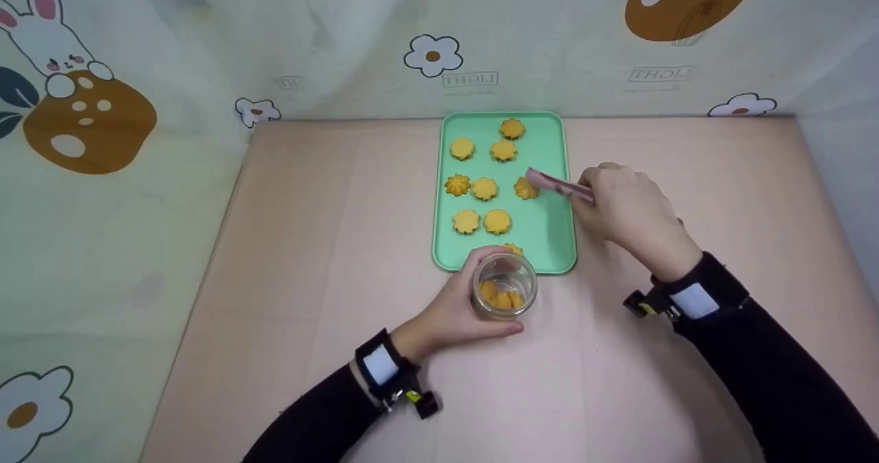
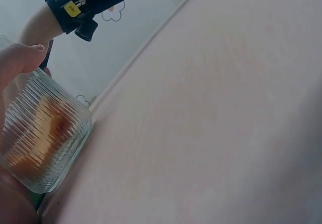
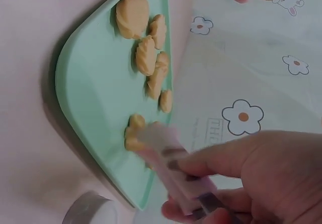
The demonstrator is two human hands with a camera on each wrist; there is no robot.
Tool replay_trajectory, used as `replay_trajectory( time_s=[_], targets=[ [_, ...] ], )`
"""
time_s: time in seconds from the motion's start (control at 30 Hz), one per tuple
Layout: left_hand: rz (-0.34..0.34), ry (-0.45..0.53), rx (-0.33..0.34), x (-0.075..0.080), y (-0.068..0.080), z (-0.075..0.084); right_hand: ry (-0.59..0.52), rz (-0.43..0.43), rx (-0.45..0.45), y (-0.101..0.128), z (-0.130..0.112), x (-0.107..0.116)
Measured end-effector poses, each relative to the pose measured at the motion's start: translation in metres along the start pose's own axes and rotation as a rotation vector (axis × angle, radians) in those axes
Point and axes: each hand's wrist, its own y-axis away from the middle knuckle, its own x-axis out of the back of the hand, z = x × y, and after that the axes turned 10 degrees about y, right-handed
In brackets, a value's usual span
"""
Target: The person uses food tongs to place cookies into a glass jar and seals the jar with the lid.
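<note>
Right hand (image 1: 628, 209) pinches pink tongs (image 1: 557, 185) whose tips meet a flower-shaped cookie (image 1: 525, 189) near the right edge of the green tray (image 1: 553, 243), so the pickup step seems underway, calling next for a lift toward the ribbed glass jar (image 1: 505, 288) gripped by the left hand (image 1: 453, 315) just before the tray's near edge.

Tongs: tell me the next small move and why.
Probably close the tongs on the cookie at their tips, then lift. The right hand holds them there, and the left hand steadies the jar, already holding cookies.
</note>
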Motion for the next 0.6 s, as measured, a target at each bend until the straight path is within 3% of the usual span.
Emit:
replay_trajectory(
  time_s=[0.2, 0.6],
  targets=[
    [0.006, 0.002, -0.005, 0.000, 0.000, -0.001, 0.007, 0.035, -0.009, 0.003, 0.001, 0.003],
    [-0.004, 0.001, -0.003, 0.000, 0.000, -0.001, 0.022, -0.027, 0.003, -0.004, -0.012, -0.006]
  ],
)
